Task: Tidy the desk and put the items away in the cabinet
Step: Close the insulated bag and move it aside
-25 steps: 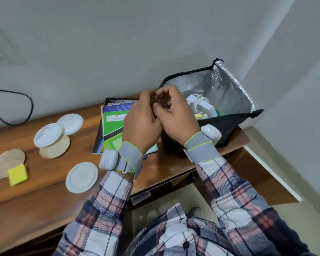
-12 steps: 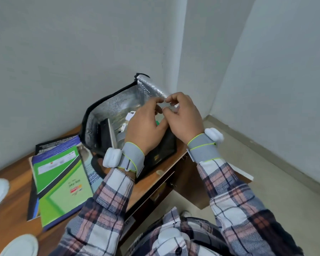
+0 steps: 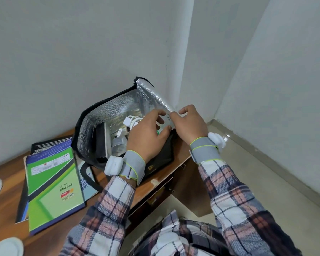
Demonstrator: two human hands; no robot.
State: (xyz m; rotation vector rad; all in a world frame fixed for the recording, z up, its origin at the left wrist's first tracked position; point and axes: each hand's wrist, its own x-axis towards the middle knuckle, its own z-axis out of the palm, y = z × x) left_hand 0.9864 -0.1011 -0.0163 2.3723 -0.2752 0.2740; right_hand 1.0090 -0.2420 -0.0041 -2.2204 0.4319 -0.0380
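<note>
The insulated bag (image 3: 100, 115) is sitting open, and I am judging it soft and light: its foil flap is bending easily, so the stitched rim is probably offering the firmest hold. Your right hand (image 3: 190, 124) is pinching the flap edge. Your left hand (image 3: 146, 133) is reaching across the opening, but I cannot tell if it is gripping anything. The bag is standing on the bench (image 3: 7, 209) corner, just beside the notebooks (image 3: 52, 182).

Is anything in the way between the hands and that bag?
Nothing visible. The right hand pinches the foil flap of the bag, and the left hand is right at its opening. The books lie beside it, clear of both hands.
</note>
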